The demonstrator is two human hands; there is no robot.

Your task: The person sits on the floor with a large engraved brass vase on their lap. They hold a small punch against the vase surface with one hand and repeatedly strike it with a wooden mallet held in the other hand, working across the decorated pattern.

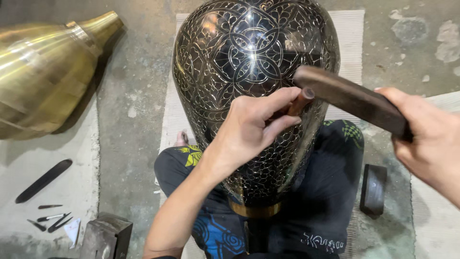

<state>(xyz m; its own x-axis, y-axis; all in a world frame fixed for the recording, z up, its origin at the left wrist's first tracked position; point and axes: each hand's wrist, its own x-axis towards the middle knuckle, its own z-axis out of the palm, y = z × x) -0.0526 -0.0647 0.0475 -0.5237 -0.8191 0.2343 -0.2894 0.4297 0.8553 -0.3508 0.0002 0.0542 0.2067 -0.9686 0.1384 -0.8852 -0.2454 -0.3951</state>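
A large dark engraved vase is held between the knees at the centre of the frame. A short chisel is pinched in the fingers of the left hand against the vase's surface. A wooden mallet block is gripped by the right hand, fingers clamped round it, its end touching the chisel's top. A brass vase lies at upper left.

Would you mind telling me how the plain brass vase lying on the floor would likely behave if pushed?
The brass vase lies on its side and looks round-bodied, so it would probably roll. Its polished surface looks slippery. Being large and metal, it is likely heavy and stiff.
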